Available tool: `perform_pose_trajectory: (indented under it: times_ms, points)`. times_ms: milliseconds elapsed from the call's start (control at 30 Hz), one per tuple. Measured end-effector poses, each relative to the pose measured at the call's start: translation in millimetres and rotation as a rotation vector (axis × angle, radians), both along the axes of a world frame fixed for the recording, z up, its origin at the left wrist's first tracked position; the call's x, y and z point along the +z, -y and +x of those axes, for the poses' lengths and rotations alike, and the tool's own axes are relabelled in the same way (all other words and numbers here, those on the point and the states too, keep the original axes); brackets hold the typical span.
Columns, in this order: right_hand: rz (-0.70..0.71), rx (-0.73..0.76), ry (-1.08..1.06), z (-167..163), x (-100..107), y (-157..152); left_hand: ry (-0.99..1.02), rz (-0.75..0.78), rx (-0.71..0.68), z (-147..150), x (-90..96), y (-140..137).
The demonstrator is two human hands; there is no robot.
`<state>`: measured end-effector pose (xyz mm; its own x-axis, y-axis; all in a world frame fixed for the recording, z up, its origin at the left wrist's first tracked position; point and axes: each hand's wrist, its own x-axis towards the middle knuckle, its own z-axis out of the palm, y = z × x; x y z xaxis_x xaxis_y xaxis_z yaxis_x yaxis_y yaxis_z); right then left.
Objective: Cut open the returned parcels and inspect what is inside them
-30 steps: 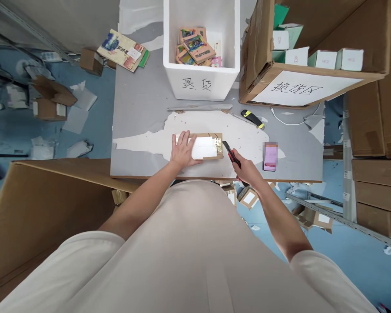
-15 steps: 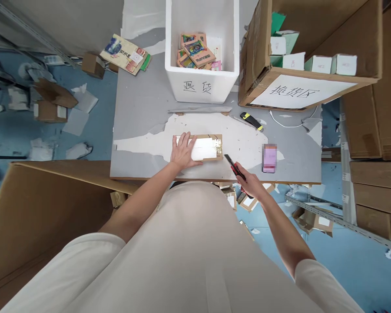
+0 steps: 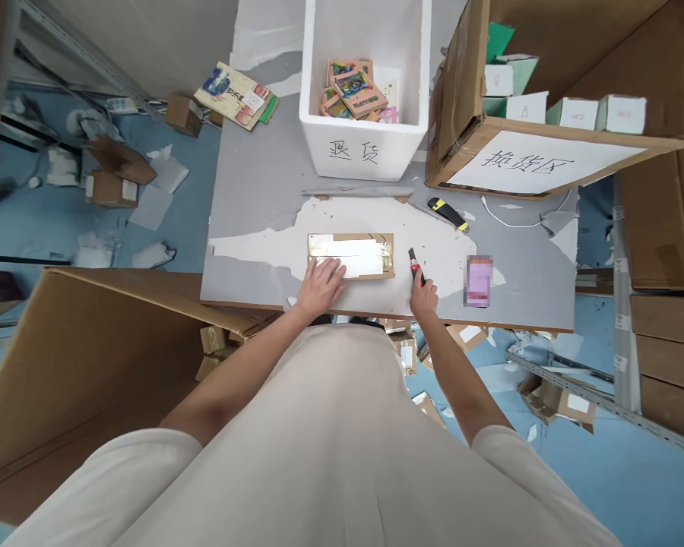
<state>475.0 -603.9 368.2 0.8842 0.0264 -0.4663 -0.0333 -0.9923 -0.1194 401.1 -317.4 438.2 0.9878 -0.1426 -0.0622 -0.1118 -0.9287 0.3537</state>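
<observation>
While the right hand (image 3: 424, 298) closes around the handle of a red-and-black knife (image 3: 414, 266), its blade pointing away from the person, the left hand (image 3: 321, 286) rests its loosely spread fingers on the near left part of a small cardboard box (image 3: 353, 257), pinching nothing that shows. Partly covered in white label and shiny tape, the box lies flat on a pale, ragged-edged patch (image 3: 444, 247) of the grey table (image 3: 256, 171), left of the blade and apart from it. A phone (image 3: 479, 281) with a blurred screen lies to the right of the knife; beyond them sits a yellow-and-black cutter (image 3: 448, 214). Farther back stand a white bin (image 3: 365, 156) holding colourful packs (image 3: 356, 93) and a large carton (image 3: 444, 144) containing pale boxes (image 3: 573, 114).
</observation>
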Motion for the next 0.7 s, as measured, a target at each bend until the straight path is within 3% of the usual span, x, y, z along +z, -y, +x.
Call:
perform_pose_trajectory:
  times_ms: [100,167,300,400,467,567,700]
  points:
    - [0.041,0.078,0.133,9,13,3,0.005,-0.003,-0.001,-10,-4.1,5]
    - [0.143,0.154,0.279,25,30,-4,0.031,-0.003,-0.009,-13,-8.4,6]
    - [0.346,0.555,0.395,62,67,-47,0.070,-0.018,-0.055,-12,-16.5,2]
    - [0.283,0.874,0.337,77,85,-83,0.072,-0.020,-0.087,-11,-19.1,-1]
    - [0.200,1.006,0.301,82,94,-98,0.068,-0.014,-0.089,-11,-19.5,-2]
    - [0.117,1.045,0.209,97,106,-108,0.058,0.003,-0.090,-12,-19.4,-2]
    - [0.145,0.837,0.051,141,111,-120,0.034,0.019,-0.096,-12,-18.3,0]
